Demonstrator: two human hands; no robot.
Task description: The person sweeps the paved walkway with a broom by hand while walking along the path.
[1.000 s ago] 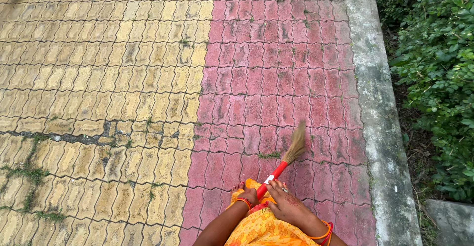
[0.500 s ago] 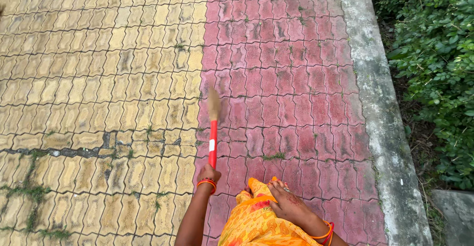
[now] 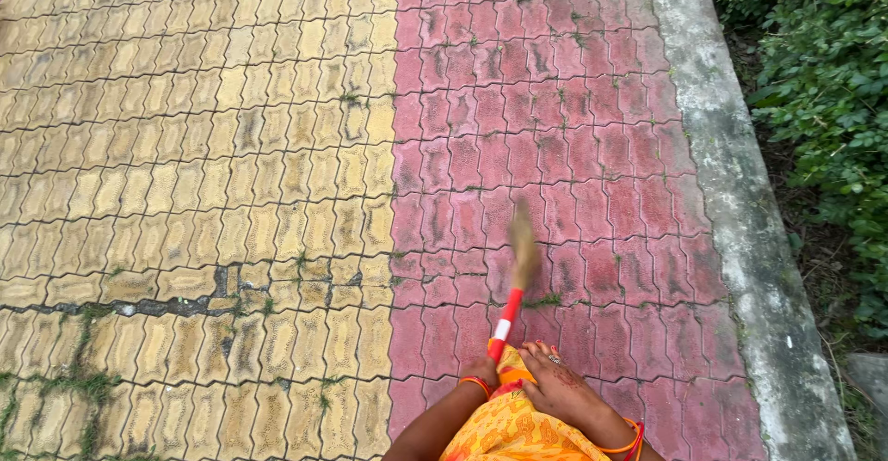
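A short broom (image 3: 507, 318) with a red-and-white handle and tan bristles points away from me over the red paving (image 3: 555, 147); its bristle end is blurred with motion. My left hand (image 3: 481, 370), with an orange bangle at the wrist, grips the bottom of the handle. Just to its right, my right hand (image 3: 560, 387) has its fingers curled over a bunch of my orange patterned cloth (image 3: 509, 429). It does not touch the broom.
Yellow interlocking pavers (image 3: 185, 147) with grass in the joints fill the left side. A grey concrete kerb (image 3: 731, 193) borders the red strip on the right, with green bushes (image 3: 832, 82) and bare soil beyond it.
The broom swung from the right over to the yellow-red border, then back right onto the red pavers. My right hand stayed on the orange cloth.
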